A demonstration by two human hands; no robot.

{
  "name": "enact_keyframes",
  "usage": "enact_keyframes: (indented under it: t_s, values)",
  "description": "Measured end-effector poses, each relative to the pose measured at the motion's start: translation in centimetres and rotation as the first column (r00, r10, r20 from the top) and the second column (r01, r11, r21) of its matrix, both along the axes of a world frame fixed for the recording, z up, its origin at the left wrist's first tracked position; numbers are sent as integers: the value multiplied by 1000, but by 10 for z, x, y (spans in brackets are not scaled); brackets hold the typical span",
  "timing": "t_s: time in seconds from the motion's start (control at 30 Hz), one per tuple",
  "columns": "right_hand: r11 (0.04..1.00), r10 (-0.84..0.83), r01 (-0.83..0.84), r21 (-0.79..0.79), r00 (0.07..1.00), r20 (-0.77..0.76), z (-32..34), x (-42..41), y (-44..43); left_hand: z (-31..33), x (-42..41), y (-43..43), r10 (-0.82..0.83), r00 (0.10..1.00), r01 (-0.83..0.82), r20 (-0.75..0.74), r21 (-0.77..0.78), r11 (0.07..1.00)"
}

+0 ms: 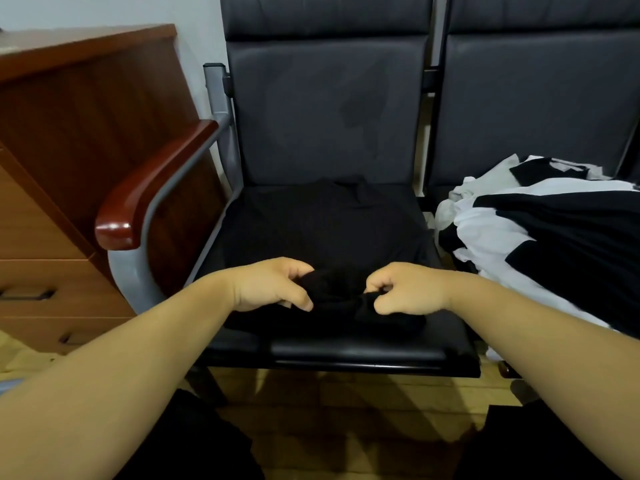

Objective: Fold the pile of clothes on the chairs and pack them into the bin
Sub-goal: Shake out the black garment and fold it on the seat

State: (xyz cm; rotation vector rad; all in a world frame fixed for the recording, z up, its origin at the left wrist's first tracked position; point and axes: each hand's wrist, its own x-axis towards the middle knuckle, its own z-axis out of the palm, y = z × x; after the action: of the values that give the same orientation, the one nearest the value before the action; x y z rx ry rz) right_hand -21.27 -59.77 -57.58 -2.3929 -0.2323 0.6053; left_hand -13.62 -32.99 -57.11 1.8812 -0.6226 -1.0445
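A person's two bare hands work at the near edge of a black, finely ribbed fabric garment (322, 223) spread flat on the seat of a black leather-look padded chair (346, 351). The left hand (270, 285) has its fingers (294, 268) curled over a bunched fold of the dark cloth, with the thumb pressed in from below, so the fold is pinched between them. The right hand (405, 289), just beside it, closes its bent fingers (377, 282) and thumb on the same gathered edge. The two sets of fingertips are near each other but apart, with a hump of black fabric rising between them.

Beyond the fingers the rest of the garment lies smooth across the seat, its collar end farthest from the hands, close to the grey-black backrest (329, 109). Below the thumbs, a rolled or doubled part of the cloth rests on the front of the seat, short of the seat's glossy front lip.

To the right of the right-hand fingers, on the seat of a second matching dark padded chair (540, 98), sits a loose heap of black and white clothes (536, 223), unfolded and well apart from the hands. To the left of the left-hand fingers curves a polished reddish-brown wooden armrest (152, 188) on a grey metal frame, and past it stands a brown wooden cabinet with drawers (69, 133). Under the forearms a yellowish wood-pattern floor (329, 403) shows.
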Motion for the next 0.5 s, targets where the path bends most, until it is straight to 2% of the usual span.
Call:
enact_keyframes:
  t_s: [0.1,0.17,0.2,0.27,0.33,0.37,0.43,0.5]
  values:
    - [994,113,-111,22,951,-286,15,-11,1,6,-17,4,-94,992,99,-79,71,993]
    - [994,83,-49,100,927,-365,19,-16,-1,10,-26,5,-89,996,93,-31,127,988]
    - [992,27,13,126,949,-313,17,-16,0,11,-29,4,-50,999,47,19,141,989]
    - [988,-129,131,86,991,-32,5,-8,0,7,-27,2,63,963,-114,261,186,976]
    - [980,-171,189,-59,959,225,-8,-3,4,-1,-19,0,35,833,-234,551,295,926]
    - [973,-135,181,-143,949,284,-13,-2,7,-4,-19,-1,-28,793,-255,609,373,892]
    - [939,-54,140,-313,962,269,-19,-1,11,-5,-17,-2,-138,792,-254,595,525,812]
    - [899,-4,102,-426,974,225,-17,0,14,-2,-15,-1,-183,800,-251,571,597,762]
